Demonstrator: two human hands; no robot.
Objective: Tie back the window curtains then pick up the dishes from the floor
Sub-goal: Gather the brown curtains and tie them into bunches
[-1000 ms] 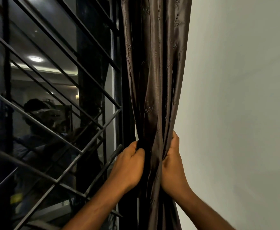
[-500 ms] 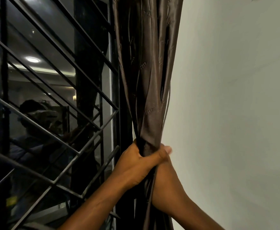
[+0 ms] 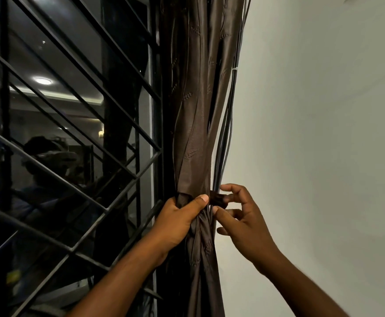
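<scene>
- The brown curtain point(image 3: 196, 124) is hanging gathered into one narrow bunch between the window grille point(image 3: 77, 124) and the pale wall point(image 3: 324, 133), running from the top edge down past the bottom of the view
- The left hand point(image 3: 177, 223) is gripping the bunch at its narrowest part, fingers wrapped round the far side of the cloth and the thumb lying across the front, its tip pointing toward the wall
- Below that grip the cloth is twisting into folds and widening again
- The right hand point(image 3: 244, 223) is reaching in from the wall side, just beside the left thumb; its fingers are curling loosely and spreading apart, and the thumb and first fingers are closing on a small dark piece point(image 3: 219, 200) at the curtain's right edge; whether this is a tie-back or a fold of cloth I cannot tell, nor how firmly it is held
- A bundle of thin grey cables point(image 3: 229, 110) is running down the wall right beside the curtain, passing behind the right fingertips
- The dark glass behind the diagonal black bars is reflecting a round ceiling light point(image 3: 42, 80) and a dim figure of a person point(image 3: 49, 161)
- No dishes or floor are showing in this view
</scene>
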